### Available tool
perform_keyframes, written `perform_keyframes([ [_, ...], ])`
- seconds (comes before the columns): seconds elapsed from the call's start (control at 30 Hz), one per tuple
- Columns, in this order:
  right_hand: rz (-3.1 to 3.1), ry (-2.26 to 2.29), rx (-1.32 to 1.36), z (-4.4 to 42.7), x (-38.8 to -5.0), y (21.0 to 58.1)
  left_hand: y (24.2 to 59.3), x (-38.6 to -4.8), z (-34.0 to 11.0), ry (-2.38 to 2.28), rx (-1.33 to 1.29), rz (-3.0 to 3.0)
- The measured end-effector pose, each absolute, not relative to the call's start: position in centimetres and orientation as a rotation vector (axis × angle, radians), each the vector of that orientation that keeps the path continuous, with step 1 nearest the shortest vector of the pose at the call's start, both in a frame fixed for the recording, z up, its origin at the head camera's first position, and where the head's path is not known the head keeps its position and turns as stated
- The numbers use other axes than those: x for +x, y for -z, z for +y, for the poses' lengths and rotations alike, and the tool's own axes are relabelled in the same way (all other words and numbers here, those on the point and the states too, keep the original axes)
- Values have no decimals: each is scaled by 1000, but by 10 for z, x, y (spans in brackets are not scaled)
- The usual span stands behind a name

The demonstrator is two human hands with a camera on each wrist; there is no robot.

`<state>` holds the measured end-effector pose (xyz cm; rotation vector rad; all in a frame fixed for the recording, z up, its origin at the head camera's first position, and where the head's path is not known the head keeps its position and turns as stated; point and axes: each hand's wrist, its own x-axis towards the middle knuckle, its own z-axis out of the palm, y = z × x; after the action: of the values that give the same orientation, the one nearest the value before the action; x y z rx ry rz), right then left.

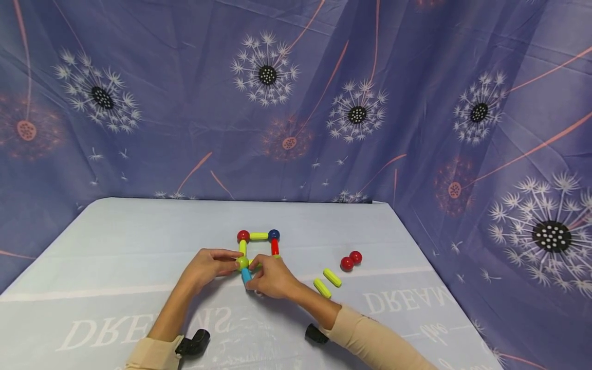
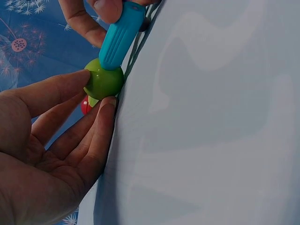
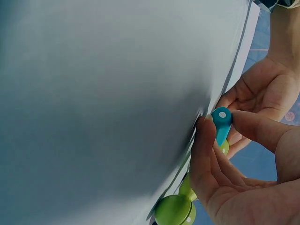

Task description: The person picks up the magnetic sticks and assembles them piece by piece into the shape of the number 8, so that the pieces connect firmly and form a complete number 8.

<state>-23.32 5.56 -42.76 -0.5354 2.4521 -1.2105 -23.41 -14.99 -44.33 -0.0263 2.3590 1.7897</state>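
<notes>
My left hand (image 1: 210, 268) pinches a lime green ball (image 2: 104, 79) between thumb and fingers. A blue stick (image 2: 123, 35) meets that ball, and my right hand (image 1: 273, 277) pinches the stick near its other end (image 3: 222, 115). The green ball is a corner of a flat square lying on the table, with a red ball (image 1: 243, 236) and a dark blue ball (image 1: 274, 235) at the far corners. Yellow-green sticks (image 1: 259, 236) and a red stick (image 1: 275, 246) form its sides. The right hand partly hides the near right corner, where green (image 3: 173, 210) shows.
Two red balls (image 1: 347, 264) lie touching on the table, right of the square. Nearer, two loose yellow-green sticks (image 1: 322, 288) lie side by side. The white table (image 1: 139, 226) ends at a patterned blue cloth (image 1: 194, 103) behind and to the right.
</notes>
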Motion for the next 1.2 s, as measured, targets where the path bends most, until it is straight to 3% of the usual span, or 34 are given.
perform_keyframes([
  [1.2,2434,1259,-504,46,-227,430,443,-233,-150,-1780,-23,2369],
])
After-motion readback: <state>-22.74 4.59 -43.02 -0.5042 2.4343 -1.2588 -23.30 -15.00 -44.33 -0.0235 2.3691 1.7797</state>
